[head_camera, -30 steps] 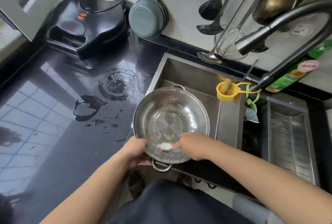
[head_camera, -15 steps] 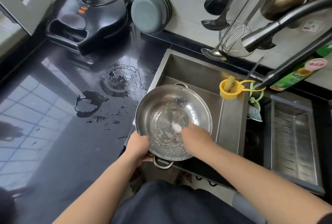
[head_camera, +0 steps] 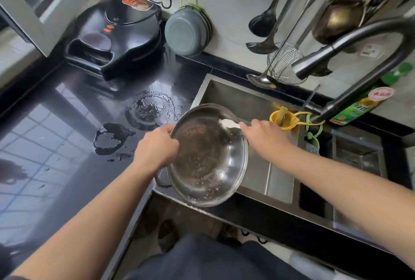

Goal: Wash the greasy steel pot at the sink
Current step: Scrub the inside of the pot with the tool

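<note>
The steel pot (head_camera: 208,163) is tilted over the near left part of the sink (head_camera: 253,98), its wet inside facing me and to the right. My left hand (head_camera: 155,147) grips the pot's left rim. My right hand (head_camera: 262,133) pinches a small white scrubbing pad (head_camera: 228,123) and holds it against the upper right of the pot's inner wall. One loop handle (head_camera: 161,181) shows at the pot's lower left.
A dark curved faucet (head_camera: 350,59) arches over the sink's right side. A yellow cup holder (head_camera: 284,119) hangs on the divider, and a green detergent bottle (head_camera: 359,106) stands behind it. Ladles and a skimmer (head_camera: 285,64) hang on the wall. The black counter (head_camera: 67,145) has puddles and an electric griddle (head_camera: 114,32).
The pot has tipped up from lying flat to a steep tilt. My left hand moved from its near rim to the left rim. My right hand carried the pad from the bottom up to the far wall.
</note>
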A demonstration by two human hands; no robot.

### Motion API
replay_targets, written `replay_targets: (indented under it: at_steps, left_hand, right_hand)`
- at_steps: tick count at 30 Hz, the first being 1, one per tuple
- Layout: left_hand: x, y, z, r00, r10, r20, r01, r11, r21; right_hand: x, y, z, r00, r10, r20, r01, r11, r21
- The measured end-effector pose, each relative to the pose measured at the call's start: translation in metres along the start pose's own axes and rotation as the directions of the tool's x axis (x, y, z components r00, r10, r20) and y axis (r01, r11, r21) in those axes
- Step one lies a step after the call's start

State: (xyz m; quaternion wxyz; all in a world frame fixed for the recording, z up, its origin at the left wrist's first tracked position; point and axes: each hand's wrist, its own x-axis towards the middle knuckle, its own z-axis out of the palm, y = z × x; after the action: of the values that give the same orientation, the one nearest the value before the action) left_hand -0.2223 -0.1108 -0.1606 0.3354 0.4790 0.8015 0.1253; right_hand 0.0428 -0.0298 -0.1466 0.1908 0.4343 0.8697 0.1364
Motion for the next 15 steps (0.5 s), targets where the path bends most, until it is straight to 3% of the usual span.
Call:
replay_targets:
  at_steps: [5,7,10,12,15]
  left_hand:
    - [0.004,0.017,-0.008,0.991,0.131,-0.042,-0.13,0.991,0.011]
    - [-0.002,0.018,-0.004,0.984,0.151,-0.09,-0.149,0.988,0.035]
    - [-0.009,0.015,0.008,0.975,0.166,-0.148,-0.157,0.985,0.072]
    - [-0.01,0.011,0.013,0.971,0.172,-0.166,-0.16,0.984,0.084]
    - [-0.011,0.007,0.016,0.965,0.191,-0.182,-0.177,0.98,0.091]
  right_hand:
    - [-0.03,-0.012,0.024,0.996,-0.017,0.092,0.025,0.995,-0.092]
    - [-0.05,-0.038,0.025,0.97,0.001,0.245,-0.001,1.0,0.002]
    - [-0.079,-0.079,0.012,0.874,-0.156,0.459,0.047,0.97,0.239]
    - [-0.074,-0.081,-0.001,0.843,-0.211,0.494,0.065,0.953,0.298]
    - [-0.039,-0.052,-0.001,0.916,-0.069,0.396,0.012,0.989,0.144]
